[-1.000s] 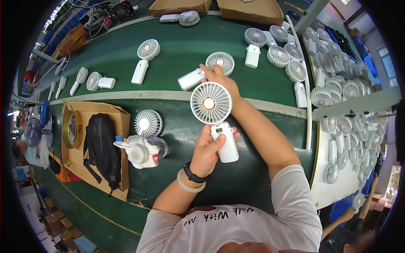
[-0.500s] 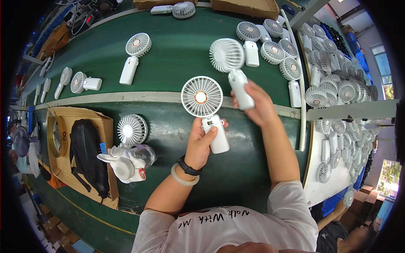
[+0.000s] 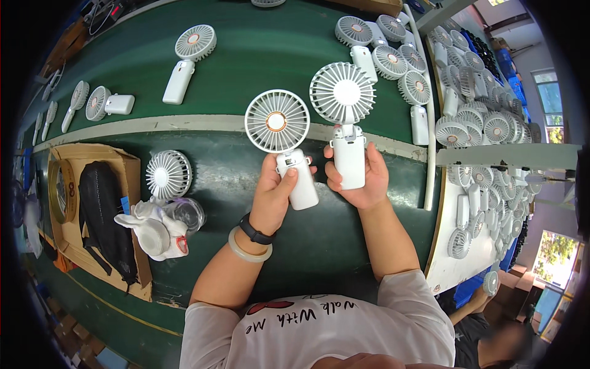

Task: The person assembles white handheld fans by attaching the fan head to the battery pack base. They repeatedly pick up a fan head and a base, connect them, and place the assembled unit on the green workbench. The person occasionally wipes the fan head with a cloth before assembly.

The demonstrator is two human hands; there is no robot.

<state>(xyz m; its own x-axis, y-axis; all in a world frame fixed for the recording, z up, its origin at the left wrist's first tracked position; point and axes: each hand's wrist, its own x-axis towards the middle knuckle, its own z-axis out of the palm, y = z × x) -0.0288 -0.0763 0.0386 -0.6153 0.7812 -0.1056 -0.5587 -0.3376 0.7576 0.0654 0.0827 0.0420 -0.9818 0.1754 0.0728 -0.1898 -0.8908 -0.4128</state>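
My left hand (image 3: pixel 275 184) is closed round the white handle of a handheld fan (image 3: pixel 297 190), its thumb lying across the front. That fan's round grille faces up and shows a copper-coloured ring at its centre. Beside it, my right hand (image 3: pixel 367 179) grips a second handheld fan (image 3: pixel 349 154) by the handle. This one shows a plain white hub and no ring. Both fans are held upright over the near dark green bench (image 3: pixel 307 258), their heads close together. A loose white fan head (image 3: pixel 168 174) lies on the bench to the left.
An open cardboard box (image 3: pixel 144 234) with a black pouch (image 3: pixel 101 215) stands at the left. Near it are a white rabbit-shaped item (image 3: pixel 153 234) and a clear jar (image 3: pixel 187 214). Several fans (image 3: pixel 393 61) lie on the green belt (image 3: pixel 264 55); more crowd the right-hand table (image 3: pixel 445 261), where a co-worker (image 3: pixel 485 332) sits.
The right-hand fan has turned from a slanted, blurred pose to upright, and its handle is now held steady. The whole view has shifted slightly; the left hand keeps its fan.
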